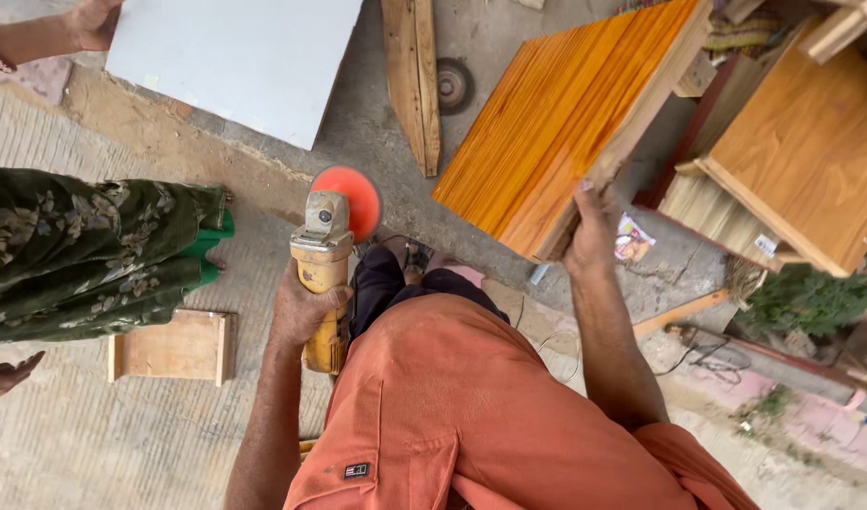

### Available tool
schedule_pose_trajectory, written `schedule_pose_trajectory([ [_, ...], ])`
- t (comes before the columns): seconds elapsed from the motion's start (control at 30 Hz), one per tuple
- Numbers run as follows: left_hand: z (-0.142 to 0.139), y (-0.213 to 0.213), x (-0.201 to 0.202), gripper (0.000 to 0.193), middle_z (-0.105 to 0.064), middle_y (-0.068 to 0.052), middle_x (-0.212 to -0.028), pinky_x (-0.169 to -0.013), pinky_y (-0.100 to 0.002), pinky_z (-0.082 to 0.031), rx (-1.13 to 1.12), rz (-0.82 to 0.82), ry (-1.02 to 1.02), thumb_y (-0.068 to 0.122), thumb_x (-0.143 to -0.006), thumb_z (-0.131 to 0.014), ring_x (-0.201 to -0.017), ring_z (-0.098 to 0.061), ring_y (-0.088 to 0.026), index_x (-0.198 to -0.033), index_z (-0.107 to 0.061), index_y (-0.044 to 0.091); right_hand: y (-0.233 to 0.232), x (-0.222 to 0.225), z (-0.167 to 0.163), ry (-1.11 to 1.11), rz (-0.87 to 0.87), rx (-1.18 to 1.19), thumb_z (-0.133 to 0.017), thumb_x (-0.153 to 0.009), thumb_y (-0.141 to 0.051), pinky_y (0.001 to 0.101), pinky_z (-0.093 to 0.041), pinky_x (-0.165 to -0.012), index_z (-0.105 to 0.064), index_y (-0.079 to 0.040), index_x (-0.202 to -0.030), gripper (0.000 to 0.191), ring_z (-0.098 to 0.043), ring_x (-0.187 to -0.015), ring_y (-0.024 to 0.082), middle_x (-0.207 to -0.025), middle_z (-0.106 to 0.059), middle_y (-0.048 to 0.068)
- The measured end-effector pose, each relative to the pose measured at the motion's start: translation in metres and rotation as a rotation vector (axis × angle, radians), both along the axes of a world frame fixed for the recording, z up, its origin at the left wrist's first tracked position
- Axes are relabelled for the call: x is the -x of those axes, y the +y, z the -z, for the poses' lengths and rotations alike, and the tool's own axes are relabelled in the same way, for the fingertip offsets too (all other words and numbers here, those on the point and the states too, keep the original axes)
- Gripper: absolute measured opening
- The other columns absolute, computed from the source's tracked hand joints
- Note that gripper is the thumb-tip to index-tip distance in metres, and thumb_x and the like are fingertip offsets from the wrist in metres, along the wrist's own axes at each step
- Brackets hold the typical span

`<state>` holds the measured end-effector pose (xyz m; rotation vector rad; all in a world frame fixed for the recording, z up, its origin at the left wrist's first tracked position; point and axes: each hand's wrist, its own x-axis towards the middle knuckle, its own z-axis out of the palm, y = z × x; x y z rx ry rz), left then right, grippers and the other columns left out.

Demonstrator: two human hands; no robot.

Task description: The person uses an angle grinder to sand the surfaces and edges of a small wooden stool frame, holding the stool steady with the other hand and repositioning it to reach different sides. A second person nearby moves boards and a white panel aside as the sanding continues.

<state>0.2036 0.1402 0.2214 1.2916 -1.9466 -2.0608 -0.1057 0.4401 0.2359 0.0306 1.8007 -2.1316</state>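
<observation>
I'm gripping a scuffed yellow plastic grinder (322,274) with a matt orange disc (356,196); I'm steadying a glossy orange-stained wood panel (556,118) over rough concrete (75,444).

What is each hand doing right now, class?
Left hand: closed around the yellow angle grinder.
Right hand: gripping the orange wooden panel at its edge.

Grinder (322,274) lies left of the panel (556,123), plank (413,80) between.
</observation>
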Motion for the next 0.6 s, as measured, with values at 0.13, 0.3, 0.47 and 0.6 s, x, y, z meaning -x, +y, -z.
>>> schedule_pose_trajectory([
  [0.13, 0.004, -0.002, -0.001, 0.062, -0.070, -0.006, -0.097, -0.075, -0.033, -0.059, 0.002, 0.066, 0.014, 0.016, -0.064, -0.084, -0.083, -0.067, -0.016, -0.119, -0.059, 0.003, 0.005, -0.043, 0.045, 0.005, 0.087, 0.160, -0.072, -0.102, -0.028, 0.0448, -0.057, -0.098, -0.051, 0.004, -0.134, 0.050, -0.065, -0.111, 0.027, -0.122, -0.066, 0.017],
  [0.3, 0.008, -0.012, -0.007, 0.063, -0.070, -0.008, -0.097, -0.073, -0.033, -0.060, -0.016, 0.172, 0.034, 0.014, -0.065, -0.085, -0.083, -0.068, -0.017, -0.120, -0.057, 0.003, -0.017, -0.098, 0.078, 0.041, 0.329, 0.256, -0.073, -0.102, -0.029, 0.0395, -0.051, -0.107, -0.049, -0.002, -0.139, 0.052, -0.059, -0.123, 0.021, -0.134, -0.061, 0.011],
  [0.47, 0.003, -0.017, -0.011, 0.066, -0.069, -0.008, -0.099, -0.072, -0.032, -0.061, -0.020, 0.228, 0.040, 0.012, -0.064, -0.087, -0.083, -0.068, -0.016, -0.121, -0.055, 0.003, -0.028, -0.116, 0.104, -0.157, 0.479, 0.448, -0.073, -0.094, -0.029, 0.0486, -0.054, -0.100, -0.051, -0.012, -0.135, 0.049, -0.061, -0.115, 0.023, -0.125, -0.061, 0.009],
  [0.6, 0.001, -0.007, -0.005, 0.064, -0.069, -0.006, -0.100, -0.072, -0.032, -0.060, -0.009, 0.243, 0.119, 0.011, -0.066, -0.085, -0.083, -0.067, -0.015, -0.123, -0.056, 0.002, -0.008, -0.112, 0.127, -0.192, 0.363, 0.523, -0.073, -0.097, -0.023, 0.0473, -0.053, -0.094, -0.054, -0.017, -0.131, 0.040, -0.063, -0.109, 0.022, -0.119, -0.064, 0.004],
])
